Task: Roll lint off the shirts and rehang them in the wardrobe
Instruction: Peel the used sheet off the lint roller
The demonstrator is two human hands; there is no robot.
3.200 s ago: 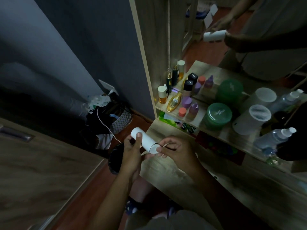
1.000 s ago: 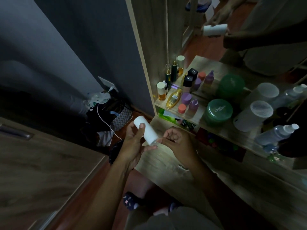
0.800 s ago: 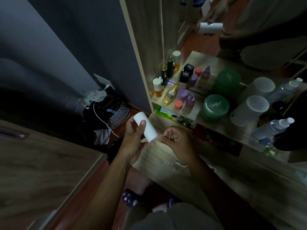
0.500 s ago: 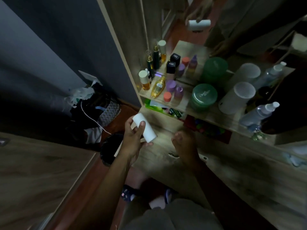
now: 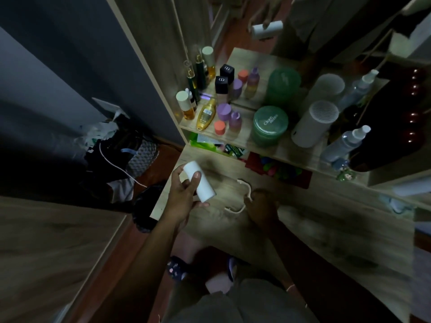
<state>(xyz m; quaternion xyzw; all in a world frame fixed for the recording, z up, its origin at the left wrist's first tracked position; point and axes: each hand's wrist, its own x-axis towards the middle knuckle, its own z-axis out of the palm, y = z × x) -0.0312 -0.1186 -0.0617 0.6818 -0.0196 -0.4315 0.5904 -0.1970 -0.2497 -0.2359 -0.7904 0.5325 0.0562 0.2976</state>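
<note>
My left hand (image 5: 184,197) is closed around a white lint roll (image 5: 200,183), a short cylinder held tilted above the left end of the wooden dresser top (image 5: 326,231). My right hand (image 5: 261,206) rests low on the dresser top with its fingers curled down. Its fingertips touch a thin white curved piece (image 5: 243,194) lying on the wood. The hand is blurred, so I cannot tell whether it grips the piece. No shirt or wardrobe rail is in view.
A shelf (image 5: 263,148) behind the dresser top holds several bottles, a green jar (image 5: 269,124), a white cylinder device (image 5: 312,124) and spray bottles. A mirror behind it reflects the roll. A dark pile with a white cable (image 5: 121,155) lies on the floor at left. A wooden panel (image 5: 46,252) is at lower left.
My right hand has left the end of the roll and dropped onto the dresser top beside the white curved piece. My left hand keeps the roll, now tilted more upright.
</note>
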